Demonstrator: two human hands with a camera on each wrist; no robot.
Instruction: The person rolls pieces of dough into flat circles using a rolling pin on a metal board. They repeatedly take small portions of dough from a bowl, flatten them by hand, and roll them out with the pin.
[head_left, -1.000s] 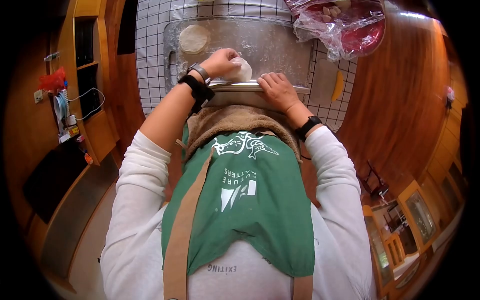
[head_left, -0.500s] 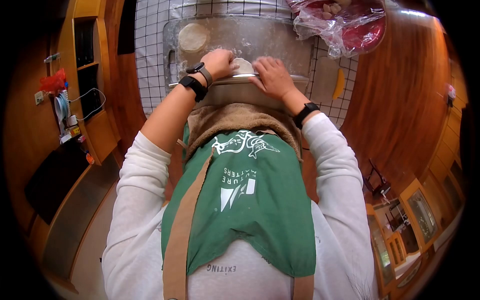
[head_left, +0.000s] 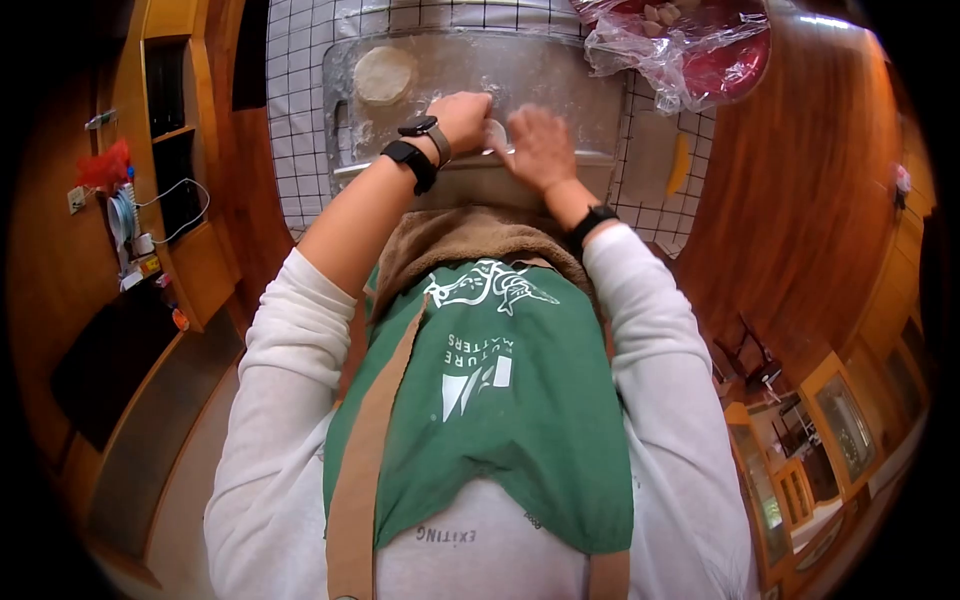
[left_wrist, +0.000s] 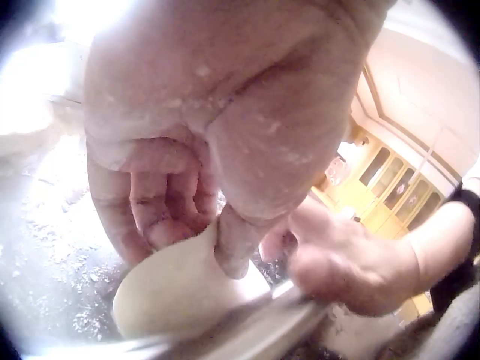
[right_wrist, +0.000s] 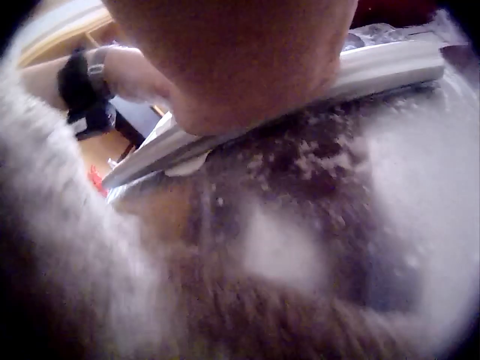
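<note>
A thin round of dough [left_wrist: 176, 289] lies on the floured metal board [head_left: 550, 75]. My left hand [head_left: 462, 120] pinches its edge between thumb and fingers, with the thumb on top in the left wrist view. A rolling pin [right_wrist: 390, 71] lies across the near part of the board and over the dough's near edge. The right hand [head_left: 543, 148], slightly blurred, rests on the pin with its fingers stretched forward. In the right wrist view, a bit of dough shows under the pin, and that hand's fingers are hidden.
A pale flattened dough round [head_left: 385, 75] lies at the board's far left. Beyond the far right corner stands a red bowl [head_left: 735, 75] partly covered with plastic wrap [head_left: 650, 60]. A yellow curved object [head_left: 677, 165] lies on the grid-patterned cloth [head_left: 300, 150] to the right.
The right hand has slid left and forward along the pin, its fingers straightening. My left hand has shifted slightly right, still pinching the dough, which now shows less between the hands.
</note>
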